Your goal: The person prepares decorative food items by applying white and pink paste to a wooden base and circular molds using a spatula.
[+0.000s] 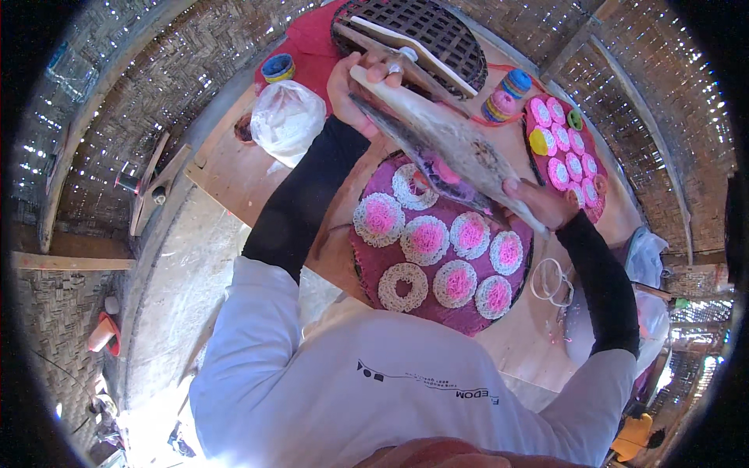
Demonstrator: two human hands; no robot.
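Note:
My left hand (360, 87) is closed round the upper left end of a worn wooden press (449, 129), made of long boards. Pink and purple smears show along the press's lower board. At its lower right end, my right hand (542, 203) grips the same press, fingers partly hidden by the wood. Below the press lies a round purple cloth-covered tray (363, 278). Rings of white noodle-like strands (403, 287) sit on it, several filled with pink strands (427, 238). The press hides the tray's upper right part.
A second round tray (597, 209) with pink-and-white pieces lies at right, near colourful tubs (507, 97). A dark woven basket (456, 35) bears a wooden board (417, 48) at the back. Left stand a white plastic bag (287, 121) and a blue-yellow tub (278, 69). A white loop (551, 282) lies right.

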